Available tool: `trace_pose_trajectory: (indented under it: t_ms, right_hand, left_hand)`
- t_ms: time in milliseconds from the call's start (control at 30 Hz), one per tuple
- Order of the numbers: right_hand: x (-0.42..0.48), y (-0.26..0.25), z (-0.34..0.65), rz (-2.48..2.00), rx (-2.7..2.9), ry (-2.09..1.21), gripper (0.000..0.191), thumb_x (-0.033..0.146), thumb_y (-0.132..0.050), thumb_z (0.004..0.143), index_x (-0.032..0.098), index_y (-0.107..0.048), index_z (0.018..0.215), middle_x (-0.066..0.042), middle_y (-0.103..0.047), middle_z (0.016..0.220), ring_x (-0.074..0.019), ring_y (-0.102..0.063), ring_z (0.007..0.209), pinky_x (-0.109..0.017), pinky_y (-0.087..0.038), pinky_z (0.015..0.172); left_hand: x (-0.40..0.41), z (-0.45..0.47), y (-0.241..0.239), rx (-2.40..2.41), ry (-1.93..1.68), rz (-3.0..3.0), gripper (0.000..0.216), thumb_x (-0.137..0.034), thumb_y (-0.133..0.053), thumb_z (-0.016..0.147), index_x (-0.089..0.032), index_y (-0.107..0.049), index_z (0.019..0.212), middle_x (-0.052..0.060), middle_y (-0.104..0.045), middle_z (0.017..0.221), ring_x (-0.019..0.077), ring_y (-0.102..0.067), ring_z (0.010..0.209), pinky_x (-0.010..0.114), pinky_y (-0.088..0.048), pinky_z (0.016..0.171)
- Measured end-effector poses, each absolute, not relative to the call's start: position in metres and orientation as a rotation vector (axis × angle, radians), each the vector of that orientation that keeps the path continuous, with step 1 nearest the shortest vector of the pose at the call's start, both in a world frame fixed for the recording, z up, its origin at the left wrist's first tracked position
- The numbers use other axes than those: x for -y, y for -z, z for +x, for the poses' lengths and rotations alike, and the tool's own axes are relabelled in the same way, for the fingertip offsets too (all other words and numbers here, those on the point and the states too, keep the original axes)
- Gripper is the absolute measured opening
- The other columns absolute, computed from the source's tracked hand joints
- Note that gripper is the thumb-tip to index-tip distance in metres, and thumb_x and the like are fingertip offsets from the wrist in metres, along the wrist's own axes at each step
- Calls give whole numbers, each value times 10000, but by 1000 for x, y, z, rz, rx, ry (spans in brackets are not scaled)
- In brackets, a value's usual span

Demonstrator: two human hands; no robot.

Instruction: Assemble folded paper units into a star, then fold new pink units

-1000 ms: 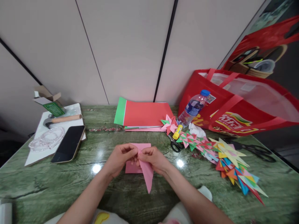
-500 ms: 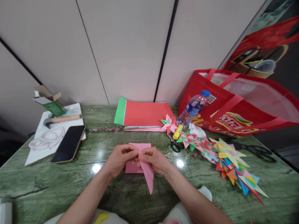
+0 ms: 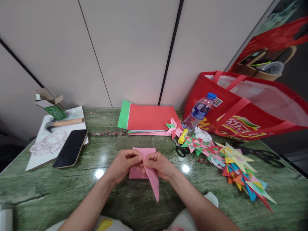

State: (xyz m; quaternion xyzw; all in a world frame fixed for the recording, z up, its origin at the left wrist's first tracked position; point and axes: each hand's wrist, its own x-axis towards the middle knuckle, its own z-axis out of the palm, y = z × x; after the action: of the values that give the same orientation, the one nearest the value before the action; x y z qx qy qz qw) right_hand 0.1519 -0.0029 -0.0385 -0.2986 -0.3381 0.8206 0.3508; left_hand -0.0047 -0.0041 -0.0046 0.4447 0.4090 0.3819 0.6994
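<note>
A piece of folded pink paper (image 3: 153, 184) is pinched between both hands, its long point hanging toward me. My left hand (image 3: 126, 163) is closed on its upper left side, thumb and fingertips pressed together. From the other side my right hand (image 3: 158, 164) grips the same paper near its top, thumb uppermost. The two hands' fingertips nearly meet, and they hide the fold between them. Beneath the hands, a flat pink sheet (image 3: 137, 173) lies on the green marbled table (image 3: 96, 199).
Coloured paper sheets (image 3: 152, 117) are stacked at the back. To the right are a paper star (image 3: 175, 127), a glue stick (image 3: 183, 136), scissors (image 3: 181, 150), a water bottle (image 3: 199, 110), folded paper pieces (image 3: 240, 173) and a red bag (image 3: 231, 112). A phone (image 3: 71, 149) and hammer-like tool (image 3: 69, 122) lie left.
The hanging tip of the pink folded paper has shifted slightly right and toward me. Both hands keep their pinch in almost the same place.
</note>
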Motion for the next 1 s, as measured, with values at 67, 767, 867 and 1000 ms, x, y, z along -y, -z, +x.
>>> trace_pose_trajectory:
  t_ms: [67, 767, 867, 1000]
  right_hand:
    - [3, 38, 152, -759, 883, -2131, 312, 358, -782, 543, 84, -661, 628, -43, -662, 546, -99, -589, 441, -222, -488, 479]
    - [2, 39, 152, -748, 915, -2124, 317, 366, -777, 551, 83, -650, 616, -47, -656, 590, -102, -591, 475, -218, -465, 479]
    - [1, 39, 152, -752, 919, -2111, 308, 357, -777, 553, 84, -644, 604, -42, -653, 566, -102, -588, 460, -214, -461, 470]
    - [2, 38, 152, -765, 916, -2101, 299, 352, -775, 555, 88, -642, 598, -37, -656, 552, -101, -587, 447, -211, -465, 461]
  left_hand:
    - [4, -5, 5, -905, -849, 988, 185, -274, -703, 651, -101, -640, 635, 13, -596, 570, 91, -532, 493, 201, -413, 477]
    - [5, -4, 2, -921, -846, 1124, 163, -254, -651, 710, -108, -625, 642, 11, -606, 578, 110, -571, 511, 216, -440, 515]
    - [5, -4, 2, -915, -841, 1132, 161, -252, -641, 720, -107, -629, 650, 17, -620, 582, 123, -593, 514, 228, -455, 528]
    - [5, -5, 1, -921, -837, 1142, 161, -253, -640, 721, -108, -636, 650, 15, -626, 581, 123, -601, 513, 226, -464, 530]
